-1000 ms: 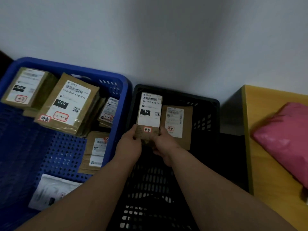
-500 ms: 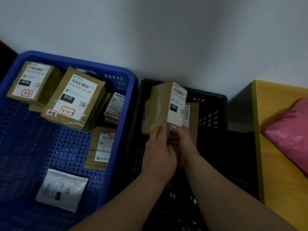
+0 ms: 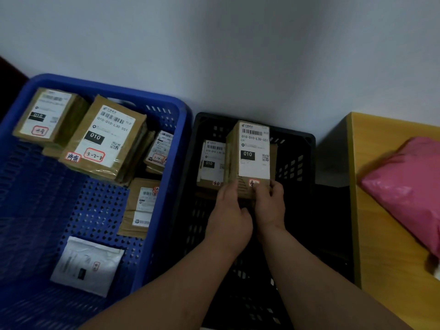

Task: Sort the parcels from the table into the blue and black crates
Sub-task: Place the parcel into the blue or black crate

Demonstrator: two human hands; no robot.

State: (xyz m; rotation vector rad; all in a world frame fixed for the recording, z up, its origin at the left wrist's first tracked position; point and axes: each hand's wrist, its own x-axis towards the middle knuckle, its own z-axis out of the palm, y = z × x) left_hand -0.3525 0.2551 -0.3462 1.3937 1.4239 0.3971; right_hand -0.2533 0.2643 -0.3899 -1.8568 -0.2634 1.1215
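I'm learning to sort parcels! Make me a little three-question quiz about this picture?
1. True or false: both hands grip the brown parcel over the black crate.
2. Which colour is the soft bag lying on the wooden table? A) green B) pink C) white
3. Fill in: the flat white envelope lies in the ____ crate.

Key
1. True: the left hand and the right hand hold its lower end.
2. B
3. blue
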